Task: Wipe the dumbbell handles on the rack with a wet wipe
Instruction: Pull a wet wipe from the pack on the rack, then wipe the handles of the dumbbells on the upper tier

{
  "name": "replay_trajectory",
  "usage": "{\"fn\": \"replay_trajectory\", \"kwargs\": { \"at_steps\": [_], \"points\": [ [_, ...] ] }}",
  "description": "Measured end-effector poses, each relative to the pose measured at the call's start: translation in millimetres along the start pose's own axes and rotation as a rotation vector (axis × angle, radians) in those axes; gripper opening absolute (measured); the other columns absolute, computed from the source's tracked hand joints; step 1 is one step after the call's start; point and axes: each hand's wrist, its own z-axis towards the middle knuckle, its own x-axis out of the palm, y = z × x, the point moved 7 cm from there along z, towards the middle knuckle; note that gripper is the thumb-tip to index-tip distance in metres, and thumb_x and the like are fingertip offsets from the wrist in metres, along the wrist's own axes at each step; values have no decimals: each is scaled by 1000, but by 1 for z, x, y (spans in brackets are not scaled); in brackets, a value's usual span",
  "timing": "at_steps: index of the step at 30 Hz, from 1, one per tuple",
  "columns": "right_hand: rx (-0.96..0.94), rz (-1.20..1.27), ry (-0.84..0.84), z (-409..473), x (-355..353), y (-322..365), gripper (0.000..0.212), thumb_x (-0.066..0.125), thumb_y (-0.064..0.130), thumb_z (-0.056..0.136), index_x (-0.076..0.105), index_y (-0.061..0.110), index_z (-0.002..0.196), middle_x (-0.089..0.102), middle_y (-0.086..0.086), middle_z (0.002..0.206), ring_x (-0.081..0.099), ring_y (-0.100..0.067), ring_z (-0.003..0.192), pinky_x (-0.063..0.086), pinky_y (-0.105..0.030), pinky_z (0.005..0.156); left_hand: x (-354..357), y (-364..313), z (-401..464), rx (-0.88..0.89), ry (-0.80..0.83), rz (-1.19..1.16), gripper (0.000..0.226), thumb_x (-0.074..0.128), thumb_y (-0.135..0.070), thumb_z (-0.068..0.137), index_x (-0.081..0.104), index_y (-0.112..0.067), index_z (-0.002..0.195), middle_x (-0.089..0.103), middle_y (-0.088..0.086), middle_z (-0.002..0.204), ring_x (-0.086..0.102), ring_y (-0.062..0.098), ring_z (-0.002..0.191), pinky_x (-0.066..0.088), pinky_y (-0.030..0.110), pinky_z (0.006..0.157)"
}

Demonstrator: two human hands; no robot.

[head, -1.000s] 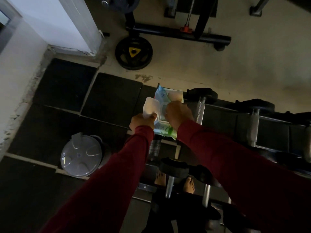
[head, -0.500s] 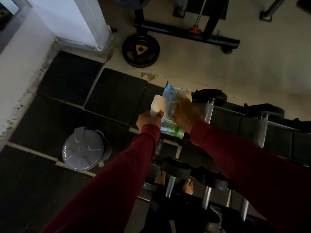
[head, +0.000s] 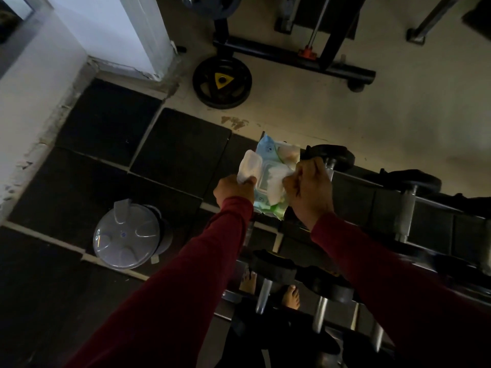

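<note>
Wet wipe [head: 276, 181] newly out of pack [head: 268, 152]

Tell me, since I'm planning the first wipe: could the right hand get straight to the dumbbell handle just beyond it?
Probably yes. The right hand, pinching a wet wipe drawn from the pack, sits right beside the nearest dumbbell handle, with nothing visible between them. The left hand holds the flap.

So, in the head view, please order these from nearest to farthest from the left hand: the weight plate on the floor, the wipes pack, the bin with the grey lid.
From the left hand:
1. Wipes pack, right beside it; the hand holds its open flap.
2. Bin with the grey lid, lower left on the dark mats.
3. Weight plate, farther up on the pale floor.
</note>
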Motion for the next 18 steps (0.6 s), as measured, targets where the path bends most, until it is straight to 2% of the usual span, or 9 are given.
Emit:
{"fn": "replay_trajectory", "kwargs": {
  "at_steps": [3,5,7,10,12,14,16,18],
  "points": [
    [83,183,-212,2,-31,4,25,41,26,89,51,4,83,48,-8,89,43,-13,77,27,-16,59,1,0,-1,9,-5,-18,44,72,-49,80,72,-11,103,73,7,95,70,24,88,58,36,81],
    [173,351,-348,4,-53,1,18,43,22,87,50,9,78,48,-4,78,44,-15,68,32,-20,59,1,0,-5,7,1,-35,46,71,-49,81,71,-11,107,73,6,99,70,23,91,57,33,82],
    [280,543,-414,6,-70,-6,13,46,21,86,48,16,74,47,0,67,44,-15,61,36,-25,56,1,2,-7,-8,8,-66,48,73,-47,80,67,-12,112,71,4,105,68,22,96,51,26,78],
    [514,777,-353,-4,-77,-23,11,54,16,88,55,15,77,55,-2,70,52,-14,63,46,-27,58,2,8,-15,-39,-10,-182,59,85,-41,67,63,-14,114,66,3,112,65,21,102,49,26,80],
    [672,872,-291,-15,-74,-35,5,58,10,89,60,11,85,62,-5,78,60,-17,69,52,-31,62,0,12,-24,-41,-77,-208,70,91,-38,58,59,-12,115,60,5,116,61,22,105,52,34,89],
    [786,963,-239,-25,-72,-47,7,57,7,92,61,9,97,65,-4,88,66,-16,76,57,-30,64,-4,14,-37,-38,-165,-242,74,91,-33,58,52,-12,118,52,7,122,53,24,109,50,39,94],
    [876,1080,-190,-36,-74,-56,11,56,6,95,63,6,103,68,-5,95,69,-17,85,60,-29,70,-9,10,-55,31,-225,-283,67,89,-26,64,49,-13,116,47,7,122,50,25,111,49,40,95],
    [964,1215,-147,-50,-76,-67,11,56,5,94,67,8,95,71,-6,95,69,-17,90,58,-27,72,-5,2,-72,176,-218,-289,54,85,-22,70,49,-17,110,47,4,118,52,25,109,52,38,92]
  ]
}}
